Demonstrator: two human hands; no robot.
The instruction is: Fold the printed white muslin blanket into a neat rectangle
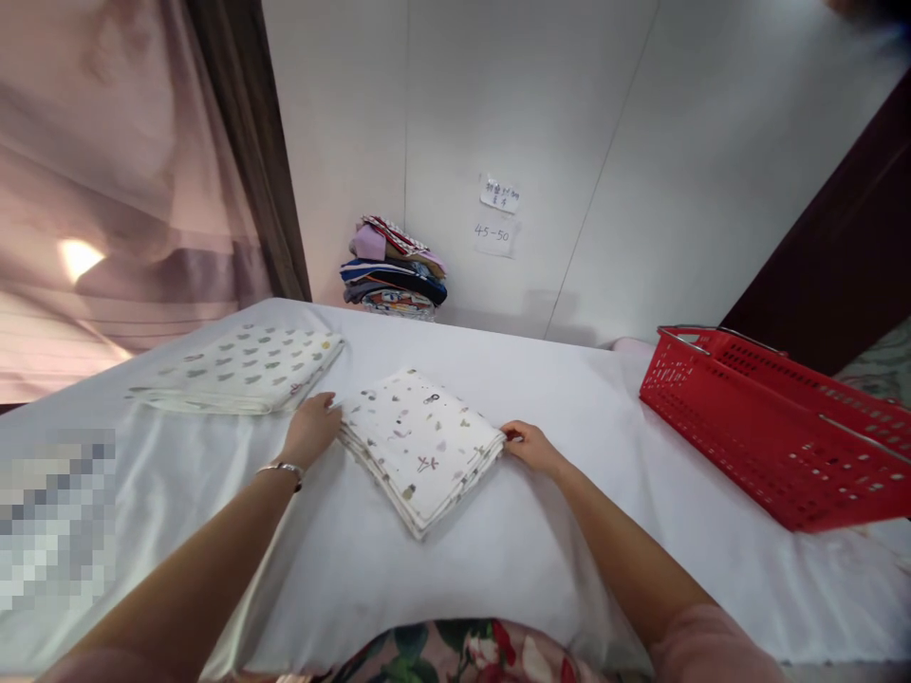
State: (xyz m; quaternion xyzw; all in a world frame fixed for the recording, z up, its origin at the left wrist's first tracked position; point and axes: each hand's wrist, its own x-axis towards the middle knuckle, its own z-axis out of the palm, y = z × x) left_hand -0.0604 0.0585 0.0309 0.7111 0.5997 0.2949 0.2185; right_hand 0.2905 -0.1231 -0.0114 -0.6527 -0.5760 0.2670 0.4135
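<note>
A folded white cloth (pixel 419 436) with small printed figures lies in front of me, one corner pointing toward my body. Its layered edges show along the two near sides. At its left corner, my left hand (pixel 313 429) has its fingers closed at the cloth's edge; a bracelet is on that wrist. My right hand (pixel 530 446) pinches the right corner between thumb and fingers. Left of my left hand rests a second folded white cloth (pixel 249 365), printed with grey-green shapes and apart from the first.
White sheeting covers the table (pixel 584 408). A red perforated basket (pixel 769 427) with metal handles stands at the right. Against the back wall is a stack of folded fabrics (pixel 395 270), left of two paper notes (pixel 496 232). Pinkish curtains (pixel 106 171) hang at the left.
</note>
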